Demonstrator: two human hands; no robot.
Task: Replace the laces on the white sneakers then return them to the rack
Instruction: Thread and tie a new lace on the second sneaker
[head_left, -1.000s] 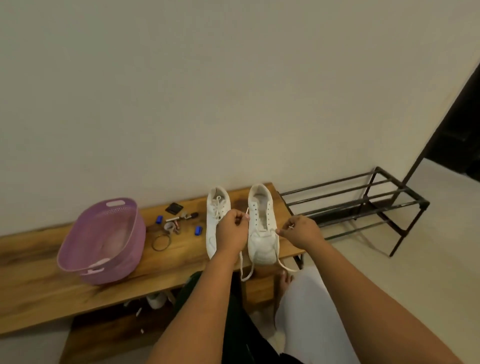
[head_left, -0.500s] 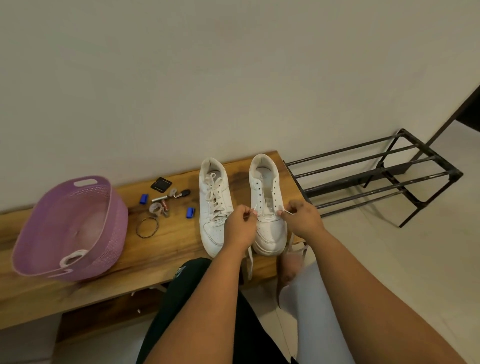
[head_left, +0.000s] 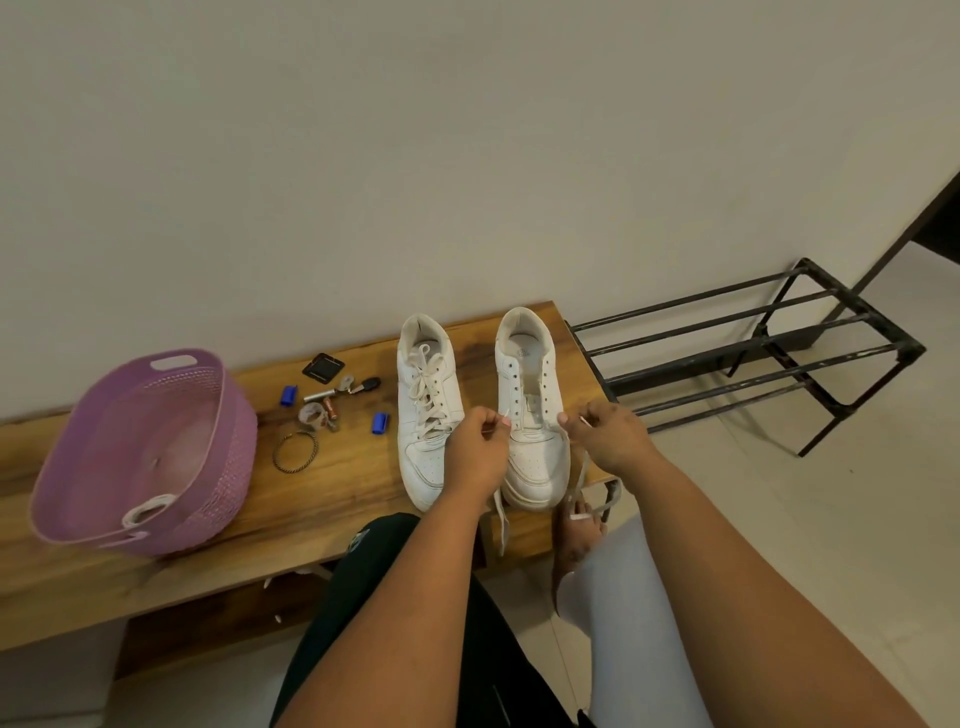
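Two white sneakers stand side by side on the wooden bench (head_left: 322, 499), toes toward me. The left sneaker (head_left: 427, 400) is fully laced. The right sneaker (head_left: 531, 410) has bare upper eyelets and a white lace (head_left: 502, 512) threaded only near the toe, its ends hanging over the bench's front edge. My left hand (head_left: 475, 449) pinches one lace end at the shoe's left side. My right hand (head_left: 605, 434) pinches the other end at the shoe's right side.
A purple basket (head_left: 140, 447) sits on the bench's left part. Small items lie between it and the shoes: a bangle (head_left: 295, 451), two blue caps, keys, a black square. The black metal shoe rack (head_left: 748, 353) stands on the floor right of the bench. My knees are below.
The view tilted down and shifted, so the bench sits lower and nearer. Both hands dropped from above the right sneaker to its lower eyelets, keeping hold of the lace ends.
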